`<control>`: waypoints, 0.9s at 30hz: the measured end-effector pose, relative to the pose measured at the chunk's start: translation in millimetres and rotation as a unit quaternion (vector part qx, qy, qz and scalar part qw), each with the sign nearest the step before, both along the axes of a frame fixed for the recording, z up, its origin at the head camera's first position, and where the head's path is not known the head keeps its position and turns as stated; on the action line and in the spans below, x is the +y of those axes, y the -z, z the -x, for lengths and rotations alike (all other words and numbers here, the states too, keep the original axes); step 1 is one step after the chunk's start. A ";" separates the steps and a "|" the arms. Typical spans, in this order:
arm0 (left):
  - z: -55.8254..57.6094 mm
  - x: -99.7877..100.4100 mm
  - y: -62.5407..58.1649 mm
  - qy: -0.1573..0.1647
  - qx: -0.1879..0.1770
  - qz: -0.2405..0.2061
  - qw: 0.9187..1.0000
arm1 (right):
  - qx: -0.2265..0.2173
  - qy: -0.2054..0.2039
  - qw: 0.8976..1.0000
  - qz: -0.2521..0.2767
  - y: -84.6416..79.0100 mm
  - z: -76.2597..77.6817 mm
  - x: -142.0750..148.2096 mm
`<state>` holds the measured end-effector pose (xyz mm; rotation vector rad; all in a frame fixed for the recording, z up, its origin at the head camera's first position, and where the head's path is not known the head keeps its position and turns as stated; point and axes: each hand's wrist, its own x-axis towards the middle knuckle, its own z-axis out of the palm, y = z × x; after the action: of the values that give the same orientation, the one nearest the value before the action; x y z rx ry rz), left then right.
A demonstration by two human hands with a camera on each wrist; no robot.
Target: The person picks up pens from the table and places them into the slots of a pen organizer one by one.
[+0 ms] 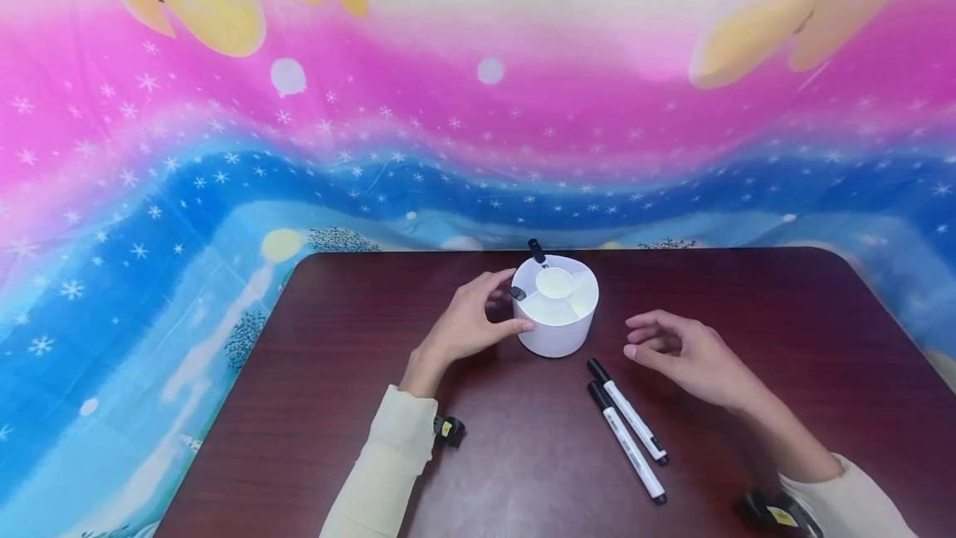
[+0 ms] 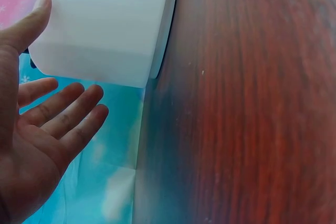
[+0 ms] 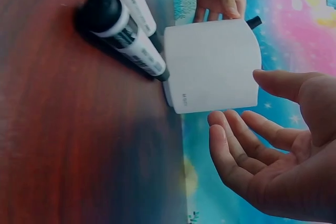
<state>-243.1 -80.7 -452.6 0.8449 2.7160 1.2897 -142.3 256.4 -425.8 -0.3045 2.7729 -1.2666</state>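
One white caddy [image 1: 554,340] between left fingers [image 1: 512,327] and right fingers [image 1: 648,355], nearer the left

Background: dark reddish-brown wood-grain table [image 1: 358,297], pink-and-blue printed fabric backdrop [image 1: 448,144].
Hangs behind table and past both sides; shows small white snowflakes [image 1: 71,290], big rounded yellow shapes [image 1: 217,17] up top.

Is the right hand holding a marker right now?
No, the head view shows the right hand empty, with two markers lying on the table near it.

Reddish-brown table [image 1: 336,339], white holder [image 1: 554,341], two markers [image 1: 626,443]
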 end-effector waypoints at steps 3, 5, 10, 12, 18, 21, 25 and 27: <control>0.6 0.7 1.3 0.003 -0.002 -0.001 1.000 | -0.013 -0.003 1.000 0.006 5.2 -3.5 0.4; 1.1 1.1 1.9 0.006 -0.003 -0.001 1.000 | -0.019 -0.008 1.000 0.012 8.6 -5.4 0.5; 1.9 1.1 2.7 0.007 -0.002 0.001 1.000 | -0.039 -0.020 0.999 0.023 15.4 -9.6 -2.4; 1.8 1.0 2.8 0.006 -0.001 0.003 1.000 | -0.045 -0.026 0.998 0.024 17.9 -11.5 -3.9; 0.7 0.8 1.1 0.006 -0.007 0.005 1.000 | -0.048 -0.044 0.997 0.031 26.3 -15.6 -7.2; 0.5 1.1 0.7 0.003 -0.007 0.008 1.000 | -0.053 -0.047 0.997 0.035 31.2 -17.0 -7.7; 0.2 1.4 0.0 0.000 -0.007 0.009 1.000 | -0.058 -0.049 0.996 0.036 34.9 -18.6 -7.8; 0.1 1.4 0.1 0.000 -0.006 0.009 1.000 | -0.061 -0.050 0.996 0.033 35.3 -19.3 -7.9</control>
<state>-243.2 -79.3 -452.7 0.8324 2.7136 1.2627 -123.0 248.5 -461.1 -0.3537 2.5835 -1.3083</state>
